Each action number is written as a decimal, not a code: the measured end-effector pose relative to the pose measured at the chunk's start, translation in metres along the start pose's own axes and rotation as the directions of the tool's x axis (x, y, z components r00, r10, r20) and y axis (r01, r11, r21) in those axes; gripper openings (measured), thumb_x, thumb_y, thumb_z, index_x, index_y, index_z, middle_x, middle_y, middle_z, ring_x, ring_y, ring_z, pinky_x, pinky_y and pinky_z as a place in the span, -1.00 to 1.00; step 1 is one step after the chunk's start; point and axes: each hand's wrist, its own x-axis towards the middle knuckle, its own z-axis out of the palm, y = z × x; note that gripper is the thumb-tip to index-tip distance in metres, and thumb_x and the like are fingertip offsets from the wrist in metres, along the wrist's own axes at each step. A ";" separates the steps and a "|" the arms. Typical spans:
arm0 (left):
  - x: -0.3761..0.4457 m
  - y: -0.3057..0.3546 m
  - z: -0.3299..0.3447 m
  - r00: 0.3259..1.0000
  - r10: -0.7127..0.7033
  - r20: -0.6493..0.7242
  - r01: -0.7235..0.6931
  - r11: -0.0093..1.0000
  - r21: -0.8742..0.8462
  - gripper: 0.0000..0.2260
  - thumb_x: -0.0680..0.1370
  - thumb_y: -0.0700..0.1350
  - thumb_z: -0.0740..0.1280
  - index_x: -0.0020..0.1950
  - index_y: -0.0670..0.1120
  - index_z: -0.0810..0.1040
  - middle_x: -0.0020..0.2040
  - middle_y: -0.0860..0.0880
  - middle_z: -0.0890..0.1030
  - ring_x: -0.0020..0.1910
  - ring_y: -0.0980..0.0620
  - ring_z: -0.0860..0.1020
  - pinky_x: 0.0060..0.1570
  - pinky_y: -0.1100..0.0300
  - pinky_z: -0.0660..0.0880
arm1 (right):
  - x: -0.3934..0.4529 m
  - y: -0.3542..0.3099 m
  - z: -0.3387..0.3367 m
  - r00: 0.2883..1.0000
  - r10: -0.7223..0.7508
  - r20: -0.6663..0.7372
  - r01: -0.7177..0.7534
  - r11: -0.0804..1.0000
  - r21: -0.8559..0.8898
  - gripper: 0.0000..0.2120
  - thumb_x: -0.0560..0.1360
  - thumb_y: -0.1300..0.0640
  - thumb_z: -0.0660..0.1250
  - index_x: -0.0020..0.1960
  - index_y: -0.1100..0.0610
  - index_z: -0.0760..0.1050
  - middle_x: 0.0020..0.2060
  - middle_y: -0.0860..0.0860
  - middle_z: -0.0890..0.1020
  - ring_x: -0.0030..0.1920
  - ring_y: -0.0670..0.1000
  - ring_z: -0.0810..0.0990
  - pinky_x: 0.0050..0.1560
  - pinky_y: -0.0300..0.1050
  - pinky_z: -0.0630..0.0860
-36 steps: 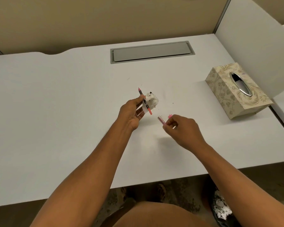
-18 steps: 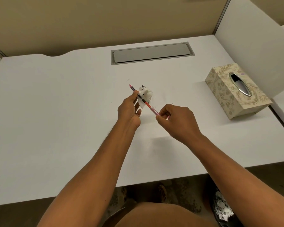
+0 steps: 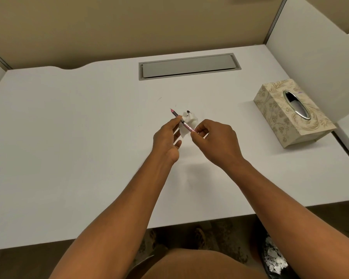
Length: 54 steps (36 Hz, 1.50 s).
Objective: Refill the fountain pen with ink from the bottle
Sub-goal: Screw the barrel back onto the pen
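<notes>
Above the middle of the white desk (image 3: 69, 137), the pink fountain pen (image 3: 181, 121) was pinched near its tip, with a crumpled tissue (image 3: 189, 120), by the left hand (image 3: 166, 137); its rear end was gripped by the right hand (image 3: 214, 140).

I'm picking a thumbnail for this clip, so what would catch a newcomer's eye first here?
The eye lands mid-desk, where the left hand and right hand pinch opposite ends of a slim pink pen, its fine tip pointing up and away to the left. A crumpled white tissue with a dark stain sits behind the pen, against the left hand. Next comes the patterned tissue box at the desk's right edge.
</notes>
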 end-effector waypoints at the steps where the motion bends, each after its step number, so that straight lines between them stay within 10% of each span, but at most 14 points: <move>1: -0.001 -0.001 0.000 1.000 -0.004 0.002 0.004 1.000 0.020 -0.89 0.46 -0.03 0.49 -0.06 0.01 0.65 0.01 0.08 0.72 0.06 0.08 0.61 -0.01 0.13 0.39 | 0.001 0.000 0.000 1.000 0.000 -0.006 0.000 1.000 0.002 -0.92 0.49 -0.04 0.34 -0.13 -0.05 0.56 -0.25 -0.15 0.65 -0.24 -0.06 0.58 -0.23 -0.13 0.47; 25: -0.004 0.012 -0.012 1.000 0.031 0.004 -0.031 0.983 0.183 -0.82 0.47 0.09 0.49 -0.10 0.00 0.69 -0.06 0.08 0.73 0.03 0.07 0.58 0.12 0.05 0.38 | 0.007 0.005 -0.005 0.999 0.005 0.037 -0.011 0.988 0.156 -0.91 0.49 -0.01 0.35 -0.12 -0.01 0.59 -0.26 -0.14 0.61 -0.33 -0.01 0.58 -0.21 0.14 0.61; 54: -0.009 0.011 -0.005 0.997 0.060 -0.050 -0.047 0.974 0.220 -0.86 0.48 0.03 0.50 -0.10 -0.02 0.66 -0.10 0.06 0.72 -0.09 0.13 0.58 -0.06 0.12 0.37 | 0.005 0.013 -0.008 0.998 -0.026 -0.054 0.039 0.966 0.256 -0.88 0.52 -0.02 0.42 -0.09 0.02 0.60 -0.34 -0.10 0.62 -0.34 -0.07 0.55 -0.23 -0.09 0.51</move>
